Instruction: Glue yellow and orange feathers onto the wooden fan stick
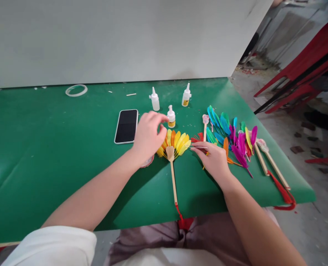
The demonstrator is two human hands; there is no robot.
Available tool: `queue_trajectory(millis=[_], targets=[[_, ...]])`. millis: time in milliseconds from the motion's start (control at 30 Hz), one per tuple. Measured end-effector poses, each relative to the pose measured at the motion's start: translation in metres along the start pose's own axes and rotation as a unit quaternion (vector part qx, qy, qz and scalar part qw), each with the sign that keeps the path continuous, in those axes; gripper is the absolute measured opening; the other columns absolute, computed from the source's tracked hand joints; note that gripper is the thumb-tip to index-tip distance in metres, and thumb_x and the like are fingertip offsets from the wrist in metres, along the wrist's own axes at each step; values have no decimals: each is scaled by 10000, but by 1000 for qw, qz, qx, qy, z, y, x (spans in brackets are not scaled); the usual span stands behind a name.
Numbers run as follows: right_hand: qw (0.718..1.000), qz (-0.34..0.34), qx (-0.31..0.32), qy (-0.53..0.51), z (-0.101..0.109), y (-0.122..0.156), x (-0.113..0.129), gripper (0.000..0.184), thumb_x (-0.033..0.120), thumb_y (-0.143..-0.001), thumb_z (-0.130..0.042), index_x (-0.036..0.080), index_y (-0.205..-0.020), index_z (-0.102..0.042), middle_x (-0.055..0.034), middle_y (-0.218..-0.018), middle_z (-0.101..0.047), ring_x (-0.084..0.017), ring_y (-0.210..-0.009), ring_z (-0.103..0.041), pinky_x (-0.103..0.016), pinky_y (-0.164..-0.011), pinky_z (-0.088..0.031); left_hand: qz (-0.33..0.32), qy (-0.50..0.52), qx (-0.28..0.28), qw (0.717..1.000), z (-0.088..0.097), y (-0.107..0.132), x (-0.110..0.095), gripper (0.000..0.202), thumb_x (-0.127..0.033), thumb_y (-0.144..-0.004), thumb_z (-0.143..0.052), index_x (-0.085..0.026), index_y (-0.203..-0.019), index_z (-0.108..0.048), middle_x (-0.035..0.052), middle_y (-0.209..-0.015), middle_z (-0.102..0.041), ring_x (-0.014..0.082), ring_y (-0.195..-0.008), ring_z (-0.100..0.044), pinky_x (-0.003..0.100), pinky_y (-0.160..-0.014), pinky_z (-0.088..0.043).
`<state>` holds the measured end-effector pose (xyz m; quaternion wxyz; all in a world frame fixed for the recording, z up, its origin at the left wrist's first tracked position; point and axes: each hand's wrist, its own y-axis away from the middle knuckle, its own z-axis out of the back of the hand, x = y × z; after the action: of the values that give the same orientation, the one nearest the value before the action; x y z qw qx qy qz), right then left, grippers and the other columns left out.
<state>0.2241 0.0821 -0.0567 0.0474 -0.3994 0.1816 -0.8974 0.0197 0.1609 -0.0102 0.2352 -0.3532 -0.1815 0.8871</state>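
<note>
A small fan of yellow and orange feathers (177, 142) lies on the green table (55, 147), fixed to a thin wooden stick (173, 181) with a red tassel hanging over the front edge. My left hand (147, 135) rests fingers apart over the fan's left side, fingertips close to a small glue bottle (171, 116). My right hand (212, 159) lies to the right of the fan and pinches a thin quill end of a red feather (198, 142) between thumb and forefinger. Under my left hand a round pinkish object is mostly hidden.
A pile of loose coloured feathers (230, 135) lies at the right with spare tasselled sticks (271, 166). A black phone (126, 125), two more glue bottles (154, 99), (186, 95) and a tape ring (76, 90) lie further back. Red chairs (304, 70) stand at right.
</note>
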Motion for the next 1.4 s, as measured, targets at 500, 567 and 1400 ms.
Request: queue_trajectory(millis=[500, 567, 1400], targets=[[1000, 2, 9, -2, -1, 1, -1, 118, 287, -767, -626, 245, -844, -704, -9, -818, -729, -185, -734, -689, -313, -729, -552, -135, -66, 199, 968, -40, 23, -10, 292, -133, -822, -425, -195, -850, -709, 92, -846, -566, 233, -841, -458, 374, -697, -365], [1000, 0, 9, -3, -1, 1, -1, 111, 282, -767, -626, 246, -839, -704, -7, -815, -729, -185, -730, -689, -312, -729, -553, -140, -70, 201, 967, -42, 23, -8, 284, -139, -825, -430, -198, -845, -707, 93, -848, -565, 234, -843, -457, 370, -691, -360], [1000, 8, 10, -4, -1, 1, 0, 106, 267, -771, -631, 231, -842, -701, -7, -820, -729, -176, -734, -689, -293, -736, -548, -139, -94, 225, 960, -39, 21, -7, 283, -136, -847, -446, -223, -875, -713, 62, -882, -582, 201, -839, -473, 339, -712, -371]])
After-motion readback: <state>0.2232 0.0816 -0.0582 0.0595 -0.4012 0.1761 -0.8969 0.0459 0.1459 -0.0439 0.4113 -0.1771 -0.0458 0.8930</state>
